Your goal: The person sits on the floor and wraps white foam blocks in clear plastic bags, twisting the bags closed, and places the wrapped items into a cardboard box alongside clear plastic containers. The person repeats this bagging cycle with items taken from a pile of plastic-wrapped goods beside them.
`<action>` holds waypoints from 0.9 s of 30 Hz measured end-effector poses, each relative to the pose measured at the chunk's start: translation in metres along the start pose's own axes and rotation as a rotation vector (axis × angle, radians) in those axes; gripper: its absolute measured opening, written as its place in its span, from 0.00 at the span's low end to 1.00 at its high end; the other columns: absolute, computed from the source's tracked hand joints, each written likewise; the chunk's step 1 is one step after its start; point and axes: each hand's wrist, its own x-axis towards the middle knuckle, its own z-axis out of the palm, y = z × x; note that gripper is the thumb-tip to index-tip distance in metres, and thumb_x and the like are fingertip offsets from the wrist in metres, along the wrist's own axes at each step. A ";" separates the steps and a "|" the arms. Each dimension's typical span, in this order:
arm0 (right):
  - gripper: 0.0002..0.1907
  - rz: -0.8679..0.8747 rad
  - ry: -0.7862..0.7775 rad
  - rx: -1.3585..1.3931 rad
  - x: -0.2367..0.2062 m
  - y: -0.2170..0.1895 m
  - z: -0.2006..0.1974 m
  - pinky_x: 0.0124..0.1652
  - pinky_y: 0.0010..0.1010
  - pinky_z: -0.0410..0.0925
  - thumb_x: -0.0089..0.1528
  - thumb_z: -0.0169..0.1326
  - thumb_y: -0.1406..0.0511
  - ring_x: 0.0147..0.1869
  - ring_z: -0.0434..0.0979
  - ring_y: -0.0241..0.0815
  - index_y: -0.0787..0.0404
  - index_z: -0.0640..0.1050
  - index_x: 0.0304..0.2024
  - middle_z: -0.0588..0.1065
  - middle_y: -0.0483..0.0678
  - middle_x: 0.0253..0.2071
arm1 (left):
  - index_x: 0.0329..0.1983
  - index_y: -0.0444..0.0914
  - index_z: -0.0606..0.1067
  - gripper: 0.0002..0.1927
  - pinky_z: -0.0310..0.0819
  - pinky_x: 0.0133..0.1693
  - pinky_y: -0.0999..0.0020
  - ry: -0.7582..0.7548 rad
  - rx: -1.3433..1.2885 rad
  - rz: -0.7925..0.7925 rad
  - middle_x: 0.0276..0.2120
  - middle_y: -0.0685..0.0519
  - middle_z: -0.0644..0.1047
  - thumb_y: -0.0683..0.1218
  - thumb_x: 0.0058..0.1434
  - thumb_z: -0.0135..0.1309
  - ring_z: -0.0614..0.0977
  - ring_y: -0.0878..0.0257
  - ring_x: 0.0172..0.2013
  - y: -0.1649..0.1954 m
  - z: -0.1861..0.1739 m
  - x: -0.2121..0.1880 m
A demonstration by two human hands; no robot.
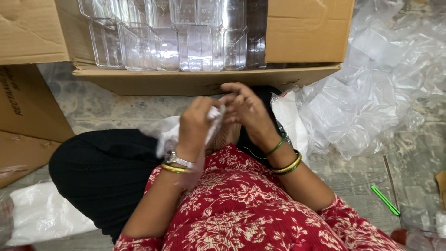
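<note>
While above the lap, both hands (223, 118) on a clear plastic bag (214, 116).

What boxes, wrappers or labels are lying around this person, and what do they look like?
Open cardboard box: ahead, brown, holding clear plastic containers.
Flattened carton: left, brown, dark print.
Clear plastic bags: heaped right.
White plastic bag: lower left.
Thin plastic wrapper: between both hands.

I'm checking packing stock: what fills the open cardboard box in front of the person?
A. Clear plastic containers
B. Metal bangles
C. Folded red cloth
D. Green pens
A: the cardboard box holds rows of clear plastic containers, stacked side by side.
</note>
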 end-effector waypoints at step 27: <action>0.09 -0.141 0.132 -0.199 0.008 0.039 -0.023 0.39 0.20 0.65 0.70 0.58 0.66 0.37 0.70 0.26 0.66 0.82 0.37 0.75 0.39 0.32 | 0.38 0.36 0.73 0.16 0.73 0.37 0.73 -0.219 -1.407 -0.500 0.33 0.54 0.77 0.53 0.75 0.56 0.76 0.70 0.33 -0.020 0.014 -0.011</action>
